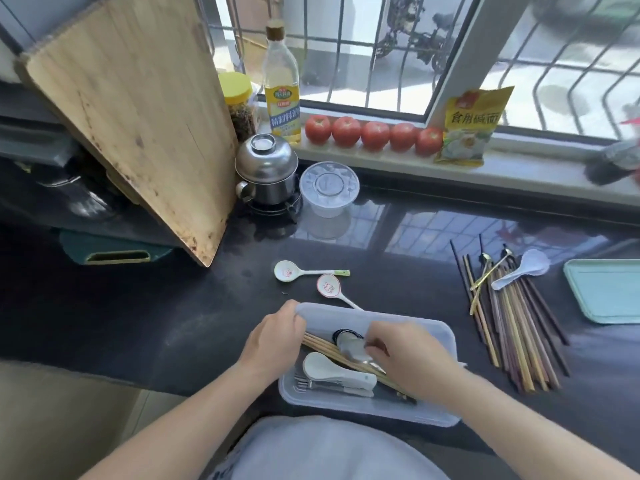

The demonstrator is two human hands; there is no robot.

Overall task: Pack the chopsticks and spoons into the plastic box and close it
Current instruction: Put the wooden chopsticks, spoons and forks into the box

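Note:
A translucent plastic box (429, 332) sits at the near edge of the black counter, holding wooden chopsticks (323, 344), a white spoon (332, 372), a fork and a metal spoon (353, 349). My left hand (273, 336) grips the box's far left corner. Inside the box, my right hand (398, 353) pinches the metal spoon. Two small painted spoons (304, 271) (330, 289) lie on the counter just beyond the box. To the right lies a pile of several chopsticks (516, 327) with a white spoon (523, 268) and gold-coloured utensils on top.
A light green lid or tray (609, 292) lies at the far right. A wooden cutting board (138, 109) leans at the left. Behind stand a steel pot (266, 168), a clear round container (329, 188), an oil bottle (281, 84), a jar, several tomatoes (374, 135) and a yellow packet (467, 126).

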